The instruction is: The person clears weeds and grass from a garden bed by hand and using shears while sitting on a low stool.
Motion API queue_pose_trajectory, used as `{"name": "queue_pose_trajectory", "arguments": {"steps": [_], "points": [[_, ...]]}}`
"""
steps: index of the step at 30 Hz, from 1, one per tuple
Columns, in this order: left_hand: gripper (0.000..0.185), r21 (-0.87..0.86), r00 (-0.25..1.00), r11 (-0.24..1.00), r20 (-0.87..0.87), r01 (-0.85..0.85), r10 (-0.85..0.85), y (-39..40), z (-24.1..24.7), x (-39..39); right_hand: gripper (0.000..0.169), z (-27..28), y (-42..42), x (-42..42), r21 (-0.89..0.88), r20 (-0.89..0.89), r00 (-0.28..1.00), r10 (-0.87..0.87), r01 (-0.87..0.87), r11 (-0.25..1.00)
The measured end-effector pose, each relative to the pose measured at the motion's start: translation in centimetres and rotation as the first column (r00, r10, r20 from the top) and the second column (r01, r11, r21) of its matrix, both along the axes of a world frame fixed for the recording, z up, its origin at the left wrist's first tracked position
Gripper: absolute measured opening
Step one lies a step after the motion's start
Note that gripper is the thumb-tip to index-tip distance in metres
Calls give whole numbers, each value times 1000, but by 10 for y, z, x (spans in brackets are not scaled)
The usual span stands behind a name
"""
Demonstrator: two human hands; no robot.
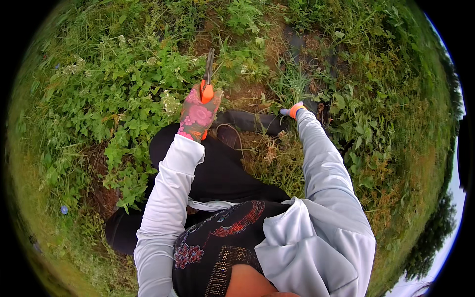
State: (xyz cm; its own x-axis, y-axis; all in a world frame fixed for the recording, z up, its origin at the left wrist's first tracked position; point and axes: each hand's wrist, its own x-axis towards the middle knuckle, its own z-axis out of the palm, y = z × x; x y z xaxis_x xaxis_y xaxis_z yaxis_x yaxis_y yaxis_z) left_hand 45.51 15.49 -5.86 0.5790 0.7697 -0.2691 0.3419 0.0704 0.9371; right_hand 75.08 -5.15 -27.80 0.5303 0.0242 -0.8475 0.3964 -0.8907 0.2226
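Observation:
My left hand [198,113], in a floral work glove, grips orange-handled garden shears [207,92]. Their long metal blades point away from me, above the weeds. Low at a clump of long-bladed grass [293,83] is my right hand [293,110], in a glove with orange and pale purple showing. Its thumb points left, while the other fingers are hidden, so whether they hold the grass cannot be told. Bare reddish soil [250,94] lies between the two hands.
A dark hose or pipe [256,121] crosses the ground by my shoe [229,136]. Black ground sheeting [295,42] shows among the plants ahead. Dense leafy weeds with white flowers [169,102] grow on the left. More broad-leaved weeds [356,122] stand on the right.

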Motion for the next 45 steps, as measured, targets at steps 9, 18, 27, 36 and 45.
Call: {"name": "queue_pose_trajectory", "arguments": {"steps": [9, 18, 27, 36, 45], "points": [[24, 91, 999, 996, 27, -20, 18, 5, -14, -12, 55, 1, -31, 25, 376, 301, 929, -216, 93, 922], [26, 18, 998, 1000, 58, -4, 3, -2, 5, -11, 38, 163, -104, 146, 633, 680, 610, -406, -209, 745], [37, 189, 996, 978, -34, 83, -78, -13, 9, 1, 54, 344, -393, 257, 915, 356, 91, -930, -236, 327], [27, -183, 894, 965, 439, 187, -90, -39, 25, -9, 41, 486, -451, 183, 304, 953, 23, -303, -46, 952], [25, -276, 669, 953, 733, 125, 125, -85, 76, -124, 54, 510, -13, 150, 602, 793, 528, -305, -758, 252]]}}
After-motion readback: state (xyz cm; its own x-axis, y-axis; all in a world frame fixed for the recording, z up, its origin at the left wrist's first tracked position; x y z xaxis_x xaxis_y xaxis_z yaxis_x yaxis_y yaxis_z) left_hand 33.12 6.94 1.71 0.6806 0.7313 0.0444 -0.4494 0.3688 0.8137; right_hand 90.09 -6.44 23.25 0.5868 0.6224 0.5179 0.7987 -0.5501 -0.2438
